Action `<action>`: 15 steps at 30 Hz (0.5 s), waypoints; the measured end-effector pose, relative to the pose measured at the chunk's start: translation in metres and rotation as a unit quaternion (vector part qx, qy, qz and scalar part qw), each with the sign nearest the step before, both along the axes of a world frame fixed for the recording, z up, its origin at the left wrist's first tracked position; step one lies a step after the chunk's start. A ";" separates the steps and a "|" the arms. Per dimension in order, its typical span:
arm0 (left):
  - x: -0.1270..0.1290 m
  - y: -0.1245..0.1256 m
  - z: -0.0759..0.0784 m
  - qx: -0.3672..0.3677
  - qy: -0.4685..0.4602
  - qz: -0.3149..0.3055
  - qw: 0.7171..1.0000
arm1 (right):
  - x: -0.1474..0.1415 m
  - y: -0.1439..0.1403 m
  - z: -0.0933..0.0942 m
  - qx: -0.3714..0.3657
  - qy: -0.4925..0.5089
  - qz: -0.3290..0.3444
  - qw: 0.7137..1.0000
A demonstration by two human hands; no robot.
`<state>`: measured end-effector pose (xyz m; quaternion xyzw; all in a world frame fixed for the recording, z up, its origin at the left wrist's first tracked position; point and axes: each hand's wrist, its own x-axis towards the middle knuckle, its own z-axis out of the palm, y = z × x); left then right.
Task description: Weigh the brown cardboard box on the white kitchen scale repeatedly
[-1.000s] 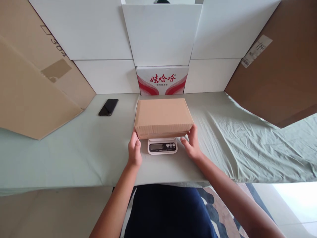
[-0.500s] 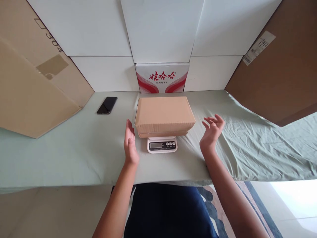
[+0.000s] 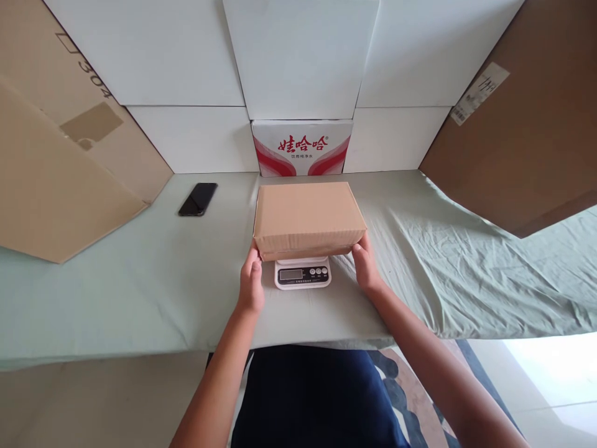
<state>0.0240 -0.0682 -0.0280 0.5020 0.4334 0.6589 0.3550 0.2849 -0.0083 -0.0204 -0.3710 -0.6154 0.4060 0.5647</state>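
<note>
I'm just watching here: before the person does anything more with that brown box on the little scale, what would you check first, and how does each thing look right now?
1. Left hand at the cardboard box: ok, its fingers meet the near left corner.
2. Right hand at the box: ok, it meets the near right corner.
3. Box resting on the scale: ok, it sits over the platform and looks level.
4. Scale display readable: cannot tell, the screen is too small to read.
5. Phone out of the way: ok, it lies well off to the left on the green cloth.
6. Room behind the box: ok, a gap shows before the red and white carton.
</note>
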 end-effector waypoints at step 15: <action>-0.006 0.004 0.000 0.022 -0.010 0.040 0.999 | 0.006 0.008 -0.004 -0.056 0.059 -0.029 0.996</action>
